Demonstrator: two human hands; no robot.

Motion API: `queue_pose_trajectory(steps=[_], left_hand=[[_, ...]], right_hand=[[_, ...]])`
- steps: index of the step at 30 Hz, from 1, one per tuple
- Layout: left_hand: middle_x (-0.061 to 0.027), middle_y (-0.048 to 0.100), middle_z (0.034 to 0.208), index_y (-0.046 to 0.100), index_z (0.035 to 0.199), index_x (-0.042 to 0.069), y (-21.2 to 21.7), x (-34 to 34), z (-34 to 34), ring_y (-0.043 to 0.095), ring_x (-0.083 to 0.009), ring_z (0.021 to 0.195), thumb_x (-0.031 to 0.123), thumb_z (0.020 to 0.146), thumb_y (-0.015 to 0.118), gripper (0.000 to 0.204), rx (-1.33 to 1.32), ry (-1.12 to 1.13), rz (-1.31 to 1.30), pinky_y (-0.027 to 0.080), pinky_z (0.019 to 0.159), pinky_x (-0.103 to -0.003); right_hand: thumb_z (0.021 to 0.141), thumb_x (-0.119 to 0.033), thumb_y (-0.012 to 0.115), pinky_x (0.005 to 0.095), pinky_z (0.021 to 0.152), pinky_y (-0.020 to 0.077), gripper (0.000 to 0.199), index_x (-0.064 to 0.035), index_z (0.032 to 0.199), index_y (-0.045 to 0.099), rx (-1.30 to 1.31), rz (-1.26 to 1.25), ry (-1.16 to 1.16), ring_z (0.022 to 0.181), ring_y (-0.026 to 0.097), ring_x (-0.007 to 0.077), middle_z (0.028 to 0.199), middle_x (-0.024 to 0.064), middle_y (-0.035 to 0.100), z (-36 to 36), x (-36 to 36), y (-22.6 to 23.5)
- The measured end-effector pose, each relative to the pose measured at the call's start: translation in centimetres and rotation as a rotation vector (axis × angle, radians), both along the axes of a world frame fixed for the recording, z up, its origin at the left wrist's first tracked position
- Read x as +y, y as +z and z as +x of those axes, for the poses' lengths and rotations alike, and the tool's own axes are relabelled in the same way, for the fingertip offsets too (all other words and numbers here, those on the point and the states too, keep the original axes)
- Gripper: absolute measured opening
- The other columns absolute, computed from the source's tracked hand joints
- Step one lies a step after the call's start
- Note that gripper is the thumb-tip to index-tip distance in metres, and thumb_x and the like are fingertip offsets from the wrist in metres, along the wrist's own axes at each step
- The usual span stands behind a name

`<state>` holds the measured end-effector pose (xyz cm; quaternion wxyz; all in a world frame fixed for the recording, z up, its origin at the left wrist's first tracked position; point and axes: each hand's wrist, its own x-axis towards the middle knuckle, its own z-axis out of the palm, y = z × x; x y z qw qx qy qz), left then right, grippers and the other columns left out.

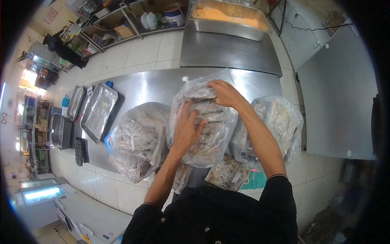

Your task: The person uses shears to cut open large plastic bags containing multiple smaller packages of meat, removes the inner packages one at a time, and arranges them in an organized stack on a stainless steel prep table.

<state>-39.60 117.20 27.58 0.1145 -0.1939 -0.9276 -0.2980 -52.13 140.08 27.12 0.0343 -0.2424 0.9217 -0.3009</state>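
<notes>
Item: large clear plastic bag (pixel 203 122) of stacked flat packets, centre of the steel surface (pixel 158 87) between two similar bags; likely heavy, limp, slippery-skinned; left hand (pixel 187 132) flat on its near side, right hand (pixel 224 93) clutching its far top; best cradled underneath.

Both forearms entering from the near edge, bare below dark sleeves pushed up near the elbows. Left arm angling far and slightly right; left hand (pixel 187 129) lying palm down, fingers spread and pointing far, wrist straight, pressing flat. Right arm reaching farther, running far and leftward; right hand (pixel 224 92) sitting beyond and right of the left one, palm down, fingers curling leftward over an edge. Hands lying near each other, not touching. Neither hand closing into a fist.
</notes>
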Motion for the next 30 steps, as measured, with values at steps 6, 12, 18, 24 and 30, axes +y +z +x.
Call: queue_pose_trajectory(steps=[6, 12, 18, 24, 30], left_hand=[[-0.0253, 0.046, 0.155, 0.068, 0.122, 0.006, -0.1, -1.2, -0.7, 0.039, -0.0504, 0.148, 0.032, 0.092, 0.08, 0.041, -0.081, -0.05, 0.018, 0.037, 0.119, -0.058], [-0.0215, 0.046, 0.155, 0.069, 0.121, 0.008, 0.9, -1.4, -1.2, 0.04, -0.0492, 0.146, 0.027, 0.085, 0.085, 0.043, -0.114, -0.1, -0.032, 0.038, 0.119, -0.058], [-0.0164, 0.05, 0.152, 0.068, 0.12, 0.009, 0.5, -1.5, -1.5, 0.041, -0.0447, 0.147, 0.023, 0.087, 0.082, 0.039, 0.034, -0.142, -0.158, 0.04, 0.117, -0.057], [-0.0166, 0.054, 0.148, 0.064, 0.122, 0.006, -1.7, -1.6, -1.3, 0.045, -0.0429, 0.143, 0.024, 0.093, 0.077, 0.037, 0.165, -0.129, -0.301, 0.044, 0.113, -0.054], [-0.0182, 0.058, 0.14, 0.061, 0.121, 0.0, -2.3, -1.9, -0.9, 0.053, -0.0433, 0.133, 0.028, 0.095, 0.075, 0.04, 0.162, -0.074, -0.238, 0.048, 0.109, -0.05]], right_hand=[[0.071, 0.007, 0.07, 0.0472, 0.112, 0.0492, 0.058, -0.0032, 0.127, 0.064, -0.001, -0.01, -0.006, 0.132, 0.058, 0.0425, 0.138, 0.0238, 0.064, -0.2, 0.0, -0.3], [0.077, 0.002, 0.067, 0.0487, 0.106, 0.0498, 0.045, -0.0027, 0.122, 0.066, 0.087, -0.033, -0.003, 0.125, 0.061, 0.0413, 0.127, 0.0221, 0.068, 0.0, 0.1, -0.5], [0.077, 0.003, 0.068, 0.0485, 0.106, 0.05, 0.046, -0.0035, 0.123, 0.065, 0.086, -0.008, -0.005, 0.125, 0.061, 0.041, 0.129, 0.0212, 0.067, -0.1, 0.1, -0.4], [0.079, 0.0, 0.07, 0.049, 0.104, 0.0508, 0.049, -0.0011, 0.126, 0.06, 0.194, -0.077, -0.038, 0.129, 0.056, 0.0407, 0.138, 0.0211, 0.057, 2.5, -0.8, 0.7], [0.083, -0.009, 0.08, 0.0491, 0.096, 0.0526, 0.046, 0.0007, 0.12, 0.055, 0.139, 0.045, 0.052, 0.119, 0.054, 0.0392, 0.125, 0.0168, 0.049, 10.4, -1.5, 4.3]])
